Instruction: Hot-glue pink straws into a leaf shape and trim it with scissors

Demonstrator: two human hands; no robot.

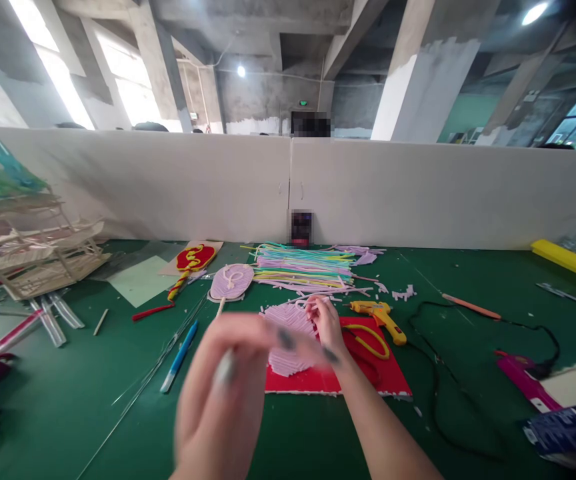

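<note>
My left hand (228,387) is raised close to the camera, slightly blurred. Its fingers stretch out to the right with the thumb apart, and nothing shows in them. Farther off, my right hand (327,323) pinches a thin lilac strip (298,301) at the upper right edge of a ridged lilac piece (288,320). That piece is made of strips laid side by side and lies on a red board (383,373); my left fingers hide part of it. A yellow loop (381,341) rests on the board beside my right wrist.
Behind the board lie many coloured strips (303,263). A yellow glue gun (381,317) sits to the right with its black cord (435,393). On the left are a blue pen (181,357), a lilac paddle shape (231,281), thin wires (155,363) and a wooden model (33,247).
</note>
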